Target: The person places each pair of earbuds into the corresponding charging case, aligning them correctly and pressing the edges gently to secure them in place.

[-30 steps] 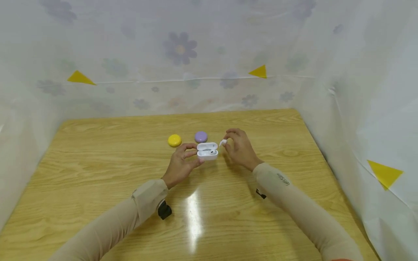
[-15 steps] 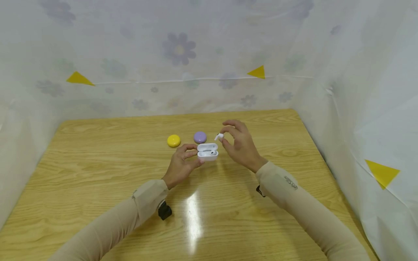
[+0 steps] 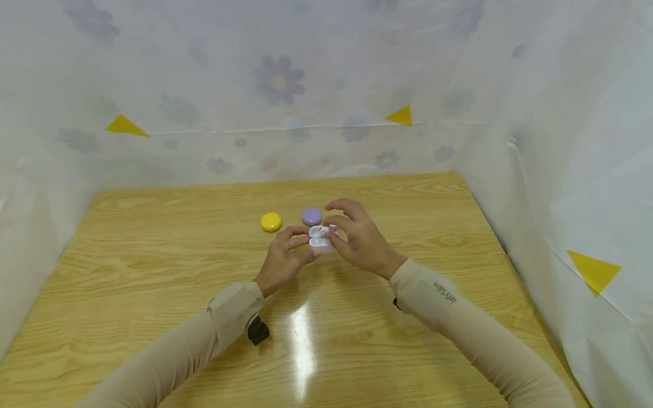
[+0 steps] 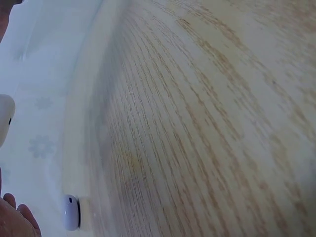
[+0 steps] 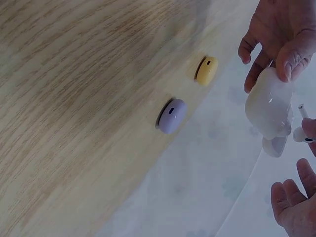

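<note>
My left hand (image 3: 283,256) holds a white earbud charging case (image 3: 319,244) by its left end, above the table, with the lid up. My right hand (image 3: 363,239) pinches a white earbud (image 5: 298,134) between thumb and finger, right at the open case. In the head view its fingers overlap the case's right part and hide that slot. The right wrist view shows the case's smooth back, with the earbud's stem pointing away from the fingertips. Only an end of the case shows at the left edge of the left wrist view.
Behind the case, a lilac rounded case (image 3: 312,216) and a yellow one (image 3: 271,222) lie on the wooden table (image 3: 178,255). White flowered sheeting (image 3: 204,73) with yellow triangles encloses the table's back and sides.
My right hand has moved left with the earbud, from beside the case to over its opening, after rising slightly and turning the earbud. The left hand and case stay nearly in place.
</note>
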{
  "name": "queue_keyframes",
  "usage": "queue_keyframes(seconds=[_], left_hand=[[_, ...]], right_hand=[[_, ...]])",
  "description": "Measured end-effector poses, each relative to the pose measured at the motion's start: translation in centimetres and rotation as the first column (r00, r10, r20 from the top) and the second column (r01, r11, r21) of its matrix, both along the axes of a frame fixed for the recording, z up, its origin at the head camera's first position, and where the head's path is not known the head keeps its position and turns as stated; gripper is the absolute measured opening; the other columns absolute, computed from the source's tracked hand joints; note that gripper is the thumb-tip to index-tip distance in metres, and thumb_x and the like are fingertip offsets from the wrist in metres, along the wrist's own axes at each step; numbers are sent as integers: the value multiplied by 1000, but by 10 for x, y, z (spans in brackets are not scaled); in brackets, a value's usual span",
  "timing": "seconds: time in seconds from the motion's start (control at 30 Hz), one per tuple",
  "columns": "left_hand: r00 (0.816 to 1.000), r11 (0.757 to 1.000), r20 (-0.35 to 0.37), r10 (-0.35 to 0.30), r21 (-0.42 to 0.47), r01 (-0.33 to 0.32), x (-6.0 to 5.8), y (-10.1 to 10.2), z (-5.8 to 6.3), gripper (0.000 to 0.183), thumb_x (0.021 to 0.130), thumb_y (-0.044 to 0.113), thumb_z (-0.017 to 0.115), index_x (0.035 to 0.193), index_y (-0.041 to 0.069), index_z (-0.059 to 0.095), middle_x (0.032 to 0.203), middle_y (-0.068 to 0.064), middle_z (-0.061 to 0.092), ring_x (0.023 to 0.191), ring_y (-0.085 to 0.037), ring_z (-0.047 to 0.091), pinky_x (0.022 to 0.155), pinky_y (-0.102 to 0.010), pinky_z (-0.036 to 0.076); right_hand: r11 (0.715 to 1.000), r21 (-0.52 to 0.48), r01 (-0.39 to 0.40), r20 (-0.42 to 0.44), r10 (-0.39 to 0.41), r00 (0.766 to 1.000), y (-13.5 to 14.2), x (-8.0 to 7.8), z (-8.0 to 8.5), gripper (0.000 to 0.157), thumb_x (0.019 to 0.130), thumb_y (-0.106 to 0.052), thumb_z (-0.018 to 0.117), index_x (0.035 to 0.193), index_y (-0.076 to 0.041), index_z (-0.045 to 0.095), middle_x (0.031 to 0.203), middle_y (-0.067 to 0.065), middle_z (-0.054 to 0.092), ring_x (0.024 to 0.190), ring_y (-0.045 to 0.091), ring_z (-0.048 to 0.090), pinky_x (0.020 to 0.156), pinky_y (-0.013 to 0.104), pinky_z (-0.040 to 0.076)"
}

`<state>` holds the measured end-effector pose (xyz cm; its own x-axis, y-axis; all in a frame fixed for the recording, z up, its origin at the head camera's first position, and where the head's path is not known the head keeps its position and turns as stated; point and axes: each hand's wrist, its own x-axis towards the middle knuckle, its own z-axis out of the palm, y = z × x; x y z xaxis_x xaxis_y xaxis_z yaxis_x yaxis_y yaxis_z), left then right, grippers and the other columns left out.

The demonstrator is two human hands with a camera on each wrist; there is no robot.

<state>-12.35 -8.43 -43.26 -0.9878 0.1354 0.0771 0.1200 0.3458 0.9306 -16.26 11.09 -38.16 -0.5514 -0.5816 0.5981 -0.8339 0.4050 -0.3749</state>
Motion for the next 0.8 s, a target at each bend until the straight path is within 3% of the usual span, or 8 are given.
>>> queue_keyframes(seconds=[0.33,0.8], left_hand=[[1000,1000,19,-4,31,4,0,3,2,32,84,18,73,113,5,70,129,-6,55,132,-26,39,109,-52,34],[997,999,77,-6,46,3,-1,3,4,32,86,22,72,115,9,69,131,-1,53,135,-23,34,111,-54,32]], right_hand=[[994,108,5,-12,-4,1000,-4,2,-1,12,83,-8,72,94,-5,70,121,15,57,121,31,51,102,44,45],[992,123,-21,-24,24,999,-6,3,-2,15,83,-9,73,97,-4,73,122,16,60,119,31,53,99,42,47]])
